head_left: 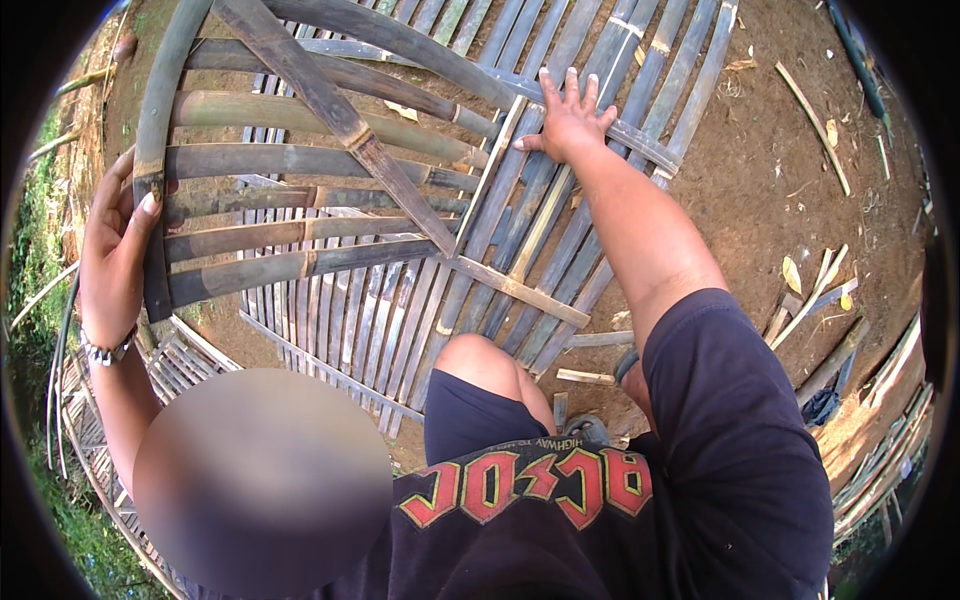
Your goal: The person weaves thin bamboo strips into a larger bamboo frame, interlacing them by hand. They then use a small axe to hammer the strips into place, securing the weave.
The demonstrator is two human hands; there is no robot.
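At the left, my left hand [115,250] has its fingers wrapped round the end rail [156,130] of a raised bamboo slat panel [240,165]. Its thumb lies on the near face of the rail. A flat bamboo brace [330,100] runs diagonally across the slats. My right hand [575,122] lies with fingers spread on another bamboo slat panel [520,235], near a cross strip [640,145]. The raised panel's inner end meets this panel at a narrow upright strip [490,170]. I cannot tell how the two are joined.
Below the raised panel lies more bamboo slatting [340,320]. My bent knee [490,370] is close to the near panel edge. Loose bamboo strips [815,130] and offcuts lie on the dirt ground [740,230] at the right. A blurred oval covers the lower left.
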